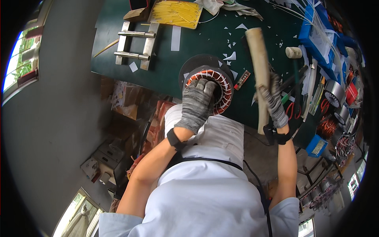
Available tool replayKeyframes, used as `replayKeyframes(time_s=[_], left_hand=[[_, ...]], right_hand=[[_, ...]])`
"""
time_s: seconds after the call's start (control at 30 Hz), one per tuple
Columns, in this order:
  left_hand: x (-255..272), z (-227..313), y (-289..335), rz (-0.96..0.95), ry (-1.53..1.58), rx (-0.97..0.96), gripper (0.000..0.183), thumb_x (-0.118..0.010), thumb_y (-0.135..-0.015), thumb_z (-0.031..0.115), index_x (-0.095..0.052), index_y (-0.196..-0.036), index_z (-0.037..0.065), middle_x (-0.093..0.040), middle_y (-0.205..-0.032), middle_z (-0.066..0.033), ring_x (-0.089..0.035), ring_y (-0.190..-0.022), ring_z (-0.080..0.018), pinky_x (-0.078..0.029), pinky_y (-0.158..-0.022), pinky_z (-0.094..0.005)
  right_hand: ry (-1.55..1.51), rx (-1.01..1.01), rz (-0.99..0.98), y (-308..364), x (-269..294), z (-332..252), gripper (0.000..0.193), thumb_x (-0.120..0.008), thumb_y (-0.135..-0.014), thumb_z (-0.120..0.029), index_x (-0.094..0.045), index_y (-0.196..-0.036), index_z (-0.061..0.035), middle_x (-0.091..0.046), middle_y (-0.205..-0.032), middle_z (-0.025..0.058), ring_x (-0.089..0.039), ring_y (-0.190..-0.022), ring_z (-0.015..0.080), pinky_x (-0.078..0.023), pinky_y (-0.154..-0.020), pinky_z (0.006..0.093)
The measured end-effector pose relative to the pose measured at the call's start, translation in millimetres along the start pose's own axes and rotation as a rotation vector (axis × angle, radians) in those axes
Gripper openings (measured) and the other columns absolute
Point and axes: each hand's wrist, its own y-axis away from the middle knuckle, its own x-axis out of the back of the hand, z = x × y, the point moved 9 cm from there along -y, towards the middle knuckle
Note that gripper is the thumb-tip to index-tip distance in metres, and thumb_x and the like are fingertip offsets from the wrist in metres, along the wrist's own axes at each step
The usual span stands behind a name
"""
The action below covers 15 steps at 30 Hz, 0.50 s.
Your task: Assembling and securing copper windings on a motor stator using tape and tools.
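At the near edge of the green table sits a motor stator (226, 89), a ring of orange-red windings laced with white cord. A dark round base (198, 60) shows behind it. My left hand (197, 100), in a grey knitted glove, grips the stator's left side, its fingers over the windings; the thumb is hard to see. To the right, my gloved right hand (273, 100) is closed around a thick, pale wooden stick (257, 51). The stick is held nearly upright in the picture, apart from the stator, and slightly blurred.
A yellow tray (175, 14) of thin yellow strips and a metal frame with two rods (136, 34) lie at the far left. White scraps (230, 56) and a small red box (242, 80) are near the stator. Tools, red-handled scissors (291, 111) and a blue bin (316, 35) crowd the right.
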Motion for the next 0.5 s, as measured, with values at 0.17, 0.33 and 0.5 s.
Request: replayKeyframes(time_s=[0.17, 0.33, 0.5], left_hand=[[-10, 10, -9, -0.015, -0.180, 0.128, 0.028, -0.056, -0.078, 0.019, -0.055, -0.102, 0.006, -0.056, -0.103, -0.0156, -0.053, -0.097, -0.0340, -0.039, -0.088, -0.0470], [-4, 11, -7, -0.005, -0.123, -0.005, 0.034, -0.062, -0.075, 0.023, -0.052, -0.102, 0.004, -0.053, -0.102, -0.0186, -0.052, -0.091, -0.0359, -0.040, -0.084, -0.0470], [-7, 21, -13, -0.121, -0.109, -0.236, 0.035, -0.062, -0.075, 0.026, -0.055, -0.103, 0.006, -0.055, -0.104, -0.0163, -0.054, -0.095, -0.0333, -0.040, -0.085, -0.0450]], right_hand=[[0.366, 0.379, -0.158, 1, -22, -12, 0.065, -0.053, -0.089, -0.040, -0.031, -0.137, -0.0016, -0.043, -0.130, 0.0212, -0.041, -0.124, 0.0261, -0.034, -0.103, 0.0363], [-0.104, -0.026, 0.033, -14, -24, -1, 0.040, -0.048, -0.091, -0.046, -0.052, -0.107, -0.0088, -0.056, -0.068, 0.0028, -0.054, -0.050, 0.0110, -0.047, -0.043, 0.0267], [0.156, 0.056, -0.286, -56, -6, 8, 0.034, -0.056, -0.088, -0.035, -0.056, -0.103, -0.0048, -0.056, -0.065, 0.0037, -0.057, -0.051, 0.0119, -0.049, -0.044, 0.0280]])
